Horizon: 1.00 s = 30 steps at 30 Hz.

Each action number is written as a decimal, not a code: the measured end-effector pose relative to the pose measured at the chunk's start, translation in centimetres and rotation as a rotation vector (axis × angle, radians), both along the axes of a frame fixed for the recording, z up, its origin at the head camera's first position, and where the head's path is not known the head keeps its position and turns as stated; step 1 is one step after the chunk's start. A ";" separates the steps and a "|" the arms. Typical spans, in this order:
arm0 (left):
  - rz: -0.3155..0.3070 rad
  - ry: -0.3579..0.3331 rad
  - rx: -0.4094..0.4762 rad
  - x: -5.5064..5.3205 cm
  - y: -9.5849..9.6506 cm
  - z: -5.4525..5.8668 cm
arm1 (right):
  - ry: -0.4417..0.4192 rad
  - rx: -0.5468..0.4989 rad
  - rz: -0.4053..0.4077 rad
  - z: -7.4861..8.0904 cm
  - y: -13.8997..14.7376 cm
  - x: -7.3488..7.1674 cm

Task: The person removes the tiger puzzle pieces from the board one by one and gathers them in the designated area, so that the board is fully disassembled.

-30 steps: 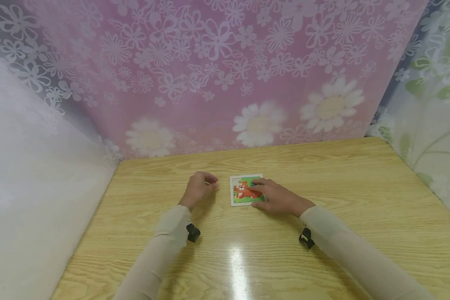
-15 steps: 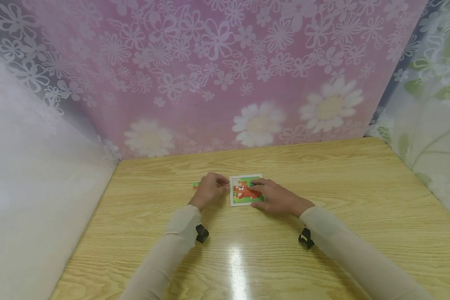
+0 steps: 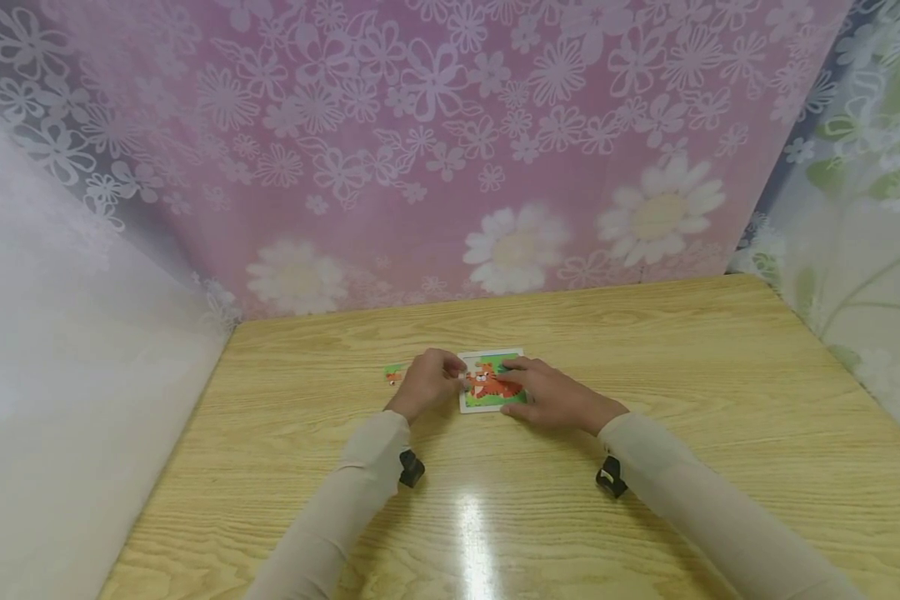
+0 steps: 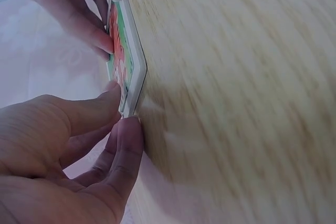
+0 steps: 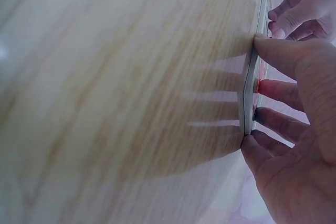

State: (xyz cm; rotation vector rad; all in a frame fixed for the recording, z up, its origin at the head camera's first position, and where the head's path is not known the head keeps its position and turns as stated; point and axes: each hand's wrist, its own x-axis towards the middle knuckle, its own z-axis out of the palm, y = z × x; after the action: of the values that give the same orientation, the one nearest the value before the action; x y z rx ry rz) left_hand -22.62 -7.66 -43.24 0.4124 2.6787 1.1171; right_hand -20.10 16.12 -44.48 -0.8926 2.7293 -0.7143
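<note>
A small square jigsaw puzzle (image 3: 486, 388) with a white frame lies on the table, showing an orange tiger on green. A pale gap shows near its upper left. My left hand (image 3: 429, 385) pinches at the puzzle's left edge, thumb on top and fingertips against the side; whether a piece sits between them is hidden. My right hand (image 3: 558, 398) grips the right side, thumb at the near edge and fingers over the picture (image 5: 258, 80). Left of the left hand lies a loose puzzle piece (image 3: 393, 376), green and orange, partly covered by the hand.
The wood-grain table (image 3: 615, 333) reaches back to a pink flowered curtain (image 3: 390, 167). Pale sheets hang at the left (image 3: 60, 333) and right (image 3: 862, 275). Black wrist cameras sit under both sleeves. Glare shows on the near tabletop.
My left hand has moved right to the puzzle's left edge, uncovering the loose piece behind it. The right hand and the puzzle stay about where they were.
</note>
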 end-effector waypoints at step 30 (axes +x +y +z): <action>0.018 0.010 0.005 0.0 0.4 -0.6 | 0.012 0.002 0.004 0.1 -0.1 0.1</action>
State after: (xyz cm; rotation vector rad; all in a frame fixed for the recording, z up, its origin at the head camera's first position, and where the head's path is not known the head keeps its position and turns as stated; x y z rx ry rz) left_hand -22.61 -7.30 -43.87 0.3960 2.6943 1.1295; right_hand -20.05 16.07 -44.35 -0.9044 2.7377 -0.7074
